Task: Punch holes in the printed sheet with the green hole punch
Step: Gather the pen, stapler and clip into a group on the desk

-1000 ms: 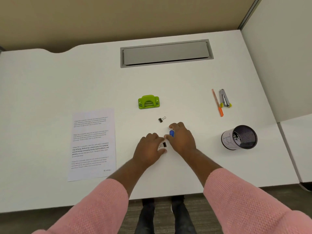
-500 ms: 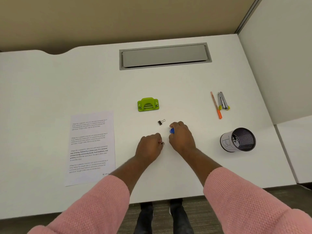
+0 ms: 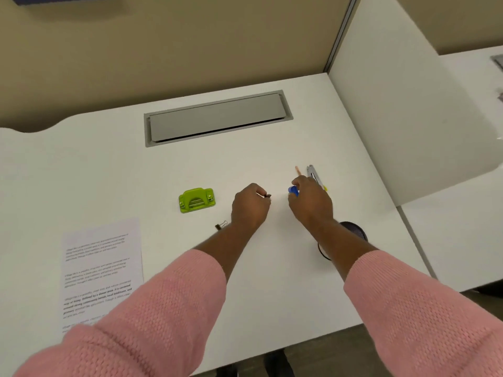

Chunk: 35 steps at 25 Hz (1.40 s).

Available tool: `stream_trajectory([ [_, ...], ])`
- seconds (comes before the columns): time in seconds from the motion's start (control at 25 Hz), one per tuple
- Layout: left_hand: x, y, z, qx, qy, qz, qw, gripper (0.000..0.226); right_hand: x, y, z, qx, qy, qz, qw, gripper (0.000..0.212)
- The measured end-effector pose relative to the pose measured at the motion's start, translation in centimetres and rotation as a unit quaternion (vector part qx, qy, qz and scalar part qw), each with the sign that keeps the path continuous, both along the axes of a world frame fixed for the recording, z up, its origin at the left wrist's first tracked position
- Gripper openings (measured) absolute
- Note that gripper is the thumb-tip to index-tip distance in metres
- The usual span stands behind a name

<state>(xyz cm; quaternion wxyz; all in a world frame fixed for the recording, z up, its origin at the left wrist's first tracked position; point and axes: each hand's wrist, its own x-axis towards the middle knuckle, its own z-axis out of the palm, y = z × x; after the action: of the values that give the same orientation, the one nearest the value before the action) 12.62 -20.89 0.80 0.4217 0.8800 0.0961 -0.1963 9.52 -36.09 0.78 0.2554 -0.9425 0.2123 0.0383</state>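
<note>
The green hole punch [image 3: 196, 204] sits on the white desk [image 3: 109, 172], left of my hands. The printed sheet [image 3: 102, 270] lies flat near the front left edge, partly under my left sleeve. My left hand [image 3: 250, 208] is just right of the punch, fingers closed on a small black binder clip [image 3: 268, 195]. My right hand [image 3: 310, 204] is further right, closed on a small blue object [image 3: 293, 191]. Neither hand touches the punch or the sheet.
Another black binder clip [image 3: 221, 225] lies beside my left wrist. An orange pen [image 3: 297, 170] and a metal stapler [image 3: 313, 174] lie beyond my right hand. A black mesh cup [image 3: 353, 232] sits under my right forearm. A grey cable hatch [image 3: 217, 118] is at the back; a white partition [image 3: 394, 118] on the right.
Both hands have lifted away from the desk middle and moved forward and right, each carrying its small item. The head view has shifted, so the punch and sheet appear further left.
</note>
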Motion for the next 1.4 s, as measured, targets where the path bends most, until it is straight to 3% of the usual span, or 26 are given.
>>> stream_trajectory([
  [0.12,2.0,-4.0,-0.3,-0.058,0.036,0.015,0.998,0.009,1.5,-4.0,0.1,-0.022,0.013,-0.035,0.999,0.029],
  [0.36,4.4,-10.8,-1.8,-0.077,0.066,0.022,0.995,0.013,3.1,-9.4,-1.5,-0.034,0.031,-0.046,0.998,0.024],
  [0.76,5.2,-12.5,-3.1,-0.085,0.085,0.026,0.992,0.013,3.9,-10.8,-3.5,-0.031,0.045,-0.041,0.998,0.023],
  [1.12,0.6,-5.0,-2.0,0.040,-0.003,-0.073,0.997,0.026,2.5,-5.7,-1.1,-0.022,-0.003,-0.007,1.000,0.028],
  [1.24,-2.0,-1.0,-1.6,0.066,-0.072,-0.125,0.987,0.032,1.2,-1.7,-0.7,0.015,-0.013,0.024,1.000,0.030],
  [1.4,-5.3,5.1,-1.9,0.137,-0.145,-0.182,0.963,0.044,-1.0,3.6,-1.0,-0.013,0.009,0.078,0.997,0.029],
])
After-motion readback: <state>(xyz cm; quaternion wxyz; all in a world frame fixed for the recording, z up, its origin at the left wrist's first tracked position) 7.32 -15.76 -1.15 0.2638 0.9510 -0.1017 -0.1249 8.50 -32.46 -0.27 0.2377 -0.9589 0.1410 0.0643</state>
